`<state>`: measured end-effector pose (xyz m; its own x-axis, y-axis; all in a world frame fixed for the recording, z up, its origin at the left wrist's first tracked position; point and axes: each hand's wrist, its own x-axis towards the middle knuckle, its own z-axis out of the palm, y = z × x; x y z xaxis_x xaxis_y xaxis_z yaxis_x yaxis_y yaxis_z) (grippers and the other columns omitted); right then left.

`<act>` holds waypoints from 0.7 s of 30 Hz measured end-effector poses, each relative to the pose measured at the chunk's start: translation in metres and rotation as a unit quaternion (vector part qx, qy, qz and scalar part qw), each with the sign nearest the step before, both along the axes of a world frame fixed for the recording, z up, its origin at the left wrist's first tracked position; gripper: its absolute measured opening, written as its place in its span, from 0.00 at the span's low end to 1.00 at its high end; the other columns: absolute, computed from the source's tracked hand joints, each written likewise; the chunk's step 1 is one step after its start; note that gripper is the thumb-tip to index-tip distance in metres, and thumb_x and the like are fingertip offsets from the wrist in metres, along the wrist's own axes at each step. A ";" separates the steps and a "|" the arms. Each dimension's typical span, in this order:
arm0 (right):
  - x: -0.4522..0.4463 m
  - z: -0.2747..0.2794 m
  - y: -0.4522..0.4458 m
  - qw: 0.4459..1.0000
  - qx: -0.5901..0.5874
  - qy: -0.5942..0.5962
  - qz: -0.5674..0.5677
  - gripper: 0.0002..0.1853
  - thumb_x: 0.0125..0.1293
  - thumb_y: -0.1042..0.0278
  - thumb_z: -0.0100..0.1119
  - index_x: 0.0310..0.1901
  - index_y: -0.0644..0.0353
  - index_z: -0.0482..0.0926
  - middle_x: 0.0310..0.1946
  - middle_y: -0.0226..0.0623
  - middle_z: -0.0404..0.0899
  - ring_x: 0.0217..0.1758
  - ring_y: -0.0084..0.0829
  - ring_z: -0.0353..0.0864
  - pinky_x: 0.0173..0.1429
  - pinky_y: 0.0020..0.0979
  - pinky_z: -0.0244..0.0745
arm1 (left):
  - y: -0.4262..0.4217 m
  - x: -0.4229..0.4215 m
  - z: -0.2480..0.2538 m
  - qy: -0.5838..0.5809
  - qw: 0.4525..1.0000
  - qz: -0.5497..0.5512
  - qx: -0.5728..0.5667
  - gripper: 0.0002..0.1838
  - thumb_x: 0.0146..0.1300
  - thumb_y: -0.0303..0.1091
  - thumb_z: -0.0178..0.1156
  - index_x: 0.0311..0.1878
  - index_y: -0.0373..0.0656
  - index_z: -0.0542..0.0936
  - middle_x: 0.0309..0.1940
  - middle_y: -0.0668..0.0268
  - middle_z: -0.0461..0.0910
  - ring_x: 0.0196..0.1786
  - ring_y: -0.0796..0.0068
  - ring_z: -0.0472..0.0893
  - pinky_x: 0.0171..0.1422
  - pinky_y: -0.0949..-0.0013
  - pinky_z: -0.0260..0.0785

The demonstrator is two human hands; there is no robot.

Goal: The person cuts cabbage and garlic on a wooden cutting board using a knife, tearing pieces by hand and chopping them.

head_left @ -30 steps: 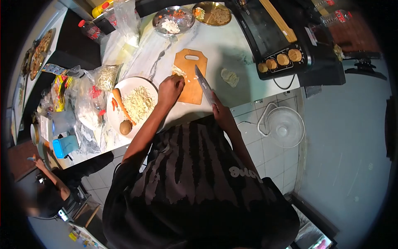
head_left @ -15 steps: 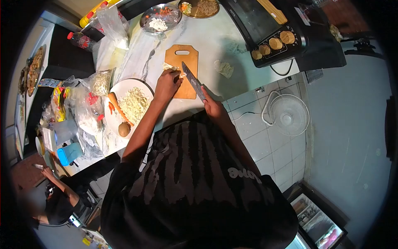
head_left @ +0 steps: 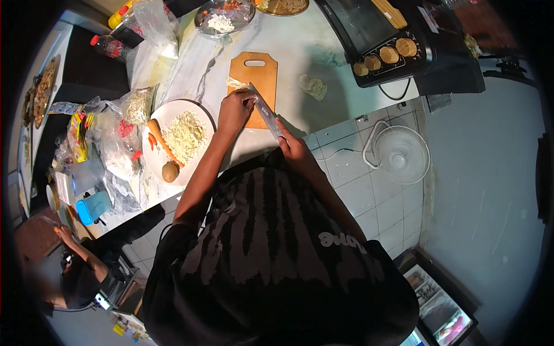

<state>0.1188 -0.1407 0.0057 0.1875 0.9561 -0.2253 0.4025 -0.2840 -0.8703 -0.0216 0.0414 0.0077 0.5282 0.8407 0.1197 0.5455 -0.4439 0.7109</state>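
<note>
The wooden cutting board [head_left: 259,69] lies on the marble counter with its handle slot facing away from me. My right hand [head_left: 294,149] is closed around the handle of a kitchen knife [head_left: 266,111], whose blade slants up and left across the board. Bent and drawn together, the fingers of my left hand [head_left: 235,109] meet the blade near its tip; whatever they hold is hidden. Just beyond them, a few pale, thin pieces [head_left: 235,82] rest at the board's left edge. A white plate [head_left: 199,111] to the left carries chopped pale food, a carrot, red chillies and a brown round item.
A metal tray [head_left: 247,23] with chopped food stands at the back. The black oven [head_left: 398,57] is at the right, near a pale crumpled leaf-like piece [head_left: 313,86]. Plastic bags [head_left: 118,150] crowd the left side. Another person's arm [head_left: 86,259] shows at lower left.
The knife blade has shifted slightly and now meets my left fingertips, its flat face more visible. My left hand has moved a little toward the blade. The view has shifted slightly.
</note>
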 end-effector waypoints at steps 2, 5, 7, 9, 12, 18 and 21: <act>0.004 0.004 -0.002 0.999 0.008 0.046 0.027 0.29 0.76 0.66 0.46 0.77 0.51 0.61 0.67 0.58 0.70 0.72 0.55 0.68 0.74 0.44 0.63 | -0.004 -0.011 -0.003 -0.003 1.000 0.004 0.011 0.09 0.61 0.28 0.66 0.44 0.41 0.88 0.42 0.52 0.86 0.41 0.52 0.86 0.49 0.59 0.79; 0.004 0.019 0.001 0.995 0.040 0.030 0.088 0.28 0.76 0.67 0.46 0.77 0.51 0.60 0.64 0.59 0.73 0.68 0.58 0.71 0.70 0.43 0.67 | -0.014 -0.036 0.010 -0.014 0.999 0.034 0.001 0.09 0.62 0.29 0.66 0.44 0.41 0.88 0.43 0.53 0.86 0.40 0.52 0.86 0.49 0.60 0.79; -0.001 0.043 0.013 0.990 0.000 0.043 0.132 0.28 0.76 0.67 0.46 0.77 0.50 0.60 0.61 0.60 0.75 0.64 0.60 0.73 0.67 0.43 0.69 | -0.024 -0.060 0.023 -0.028 0.995 0.085 -0.032 0.09 0.63 0.29 0.66 0.45 0.41 0.88 0.42 0.54 0.87 0.40 0.56 0.87 0.49 0.63 0.79; -0.011 0.053 0.024 0.980 -0.040 0.054 0.185 0.28 0.77 0.67 0.46 0.77 0.50 0.60 0.57 0.61 0.77 0.60 0.61 0.75 0.64 0.43 0.71 | -0.037 -0.085 0.036 -0.036 0.988 0.146 -0.035 0.09 0.63 0.29 0.67 0.46 0.41 0.88 0.42 0.55 0.88 0.41 0.61 0.88 0.49 0.66 0.78; -0.036 0.061 0.044 0.966 0.069 0.030 0.247 0.28 0.78 0.67 0.46 0.77 0.47 0.60 0.51 0.62 0.78 0.53 0.64 0.76 0.57 0.43 0.73 | -0.059 -0.119 0.039 -0.053 0.967 0.247 -0.022 0.10 0.65 0.29 0.67 0.48 0.40 0.88 0.41 0.57 0.88 0.43 0.67 0.89 0.49 0.68 0.77; -0.081 0.056 0.086 0.928 -0.085 0.049 0.358 0.28 0.79 0.63 0.46 0.78 0.44 0.58 0.52 0.61 0.79 0.56 0.61 0.78 0.60 0.42 0.72 | -0.096 -0.150 0.037 -0.030 0.930 0.360 0.065 0.16 0.70 0.34 0.62 0.59 0.45 0.84 0.55 0.53 0.83 0.59 0.59 0.82 0.62 0.62 0.72; -0.088 0.050 0.091 0.918 -0.054 0.062 0.388 0.28 0.79 0.62 0.47 0.78 0.44 0.58 0.54 0.61 0.79 0.59 0.59 0.78 0.62 0.43 0.70 | -0.110 -0.157 0.022 0.107 0.938 0.318 0.086 0.29 0.70 0.49 0.60 0.72 0.56 0.73 0.74 0.48 0.62 0.75 0.43 0.61 0.75 0.45 0.56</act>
<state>0.0308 -0.0493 0.0556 -0.5748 0.7612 -0.3004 0.4203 -0.0404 -0.9065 -0.1785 -0.0682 0.0301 -0.0470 0.9717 0.2314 0.8616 -0.0778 0.5016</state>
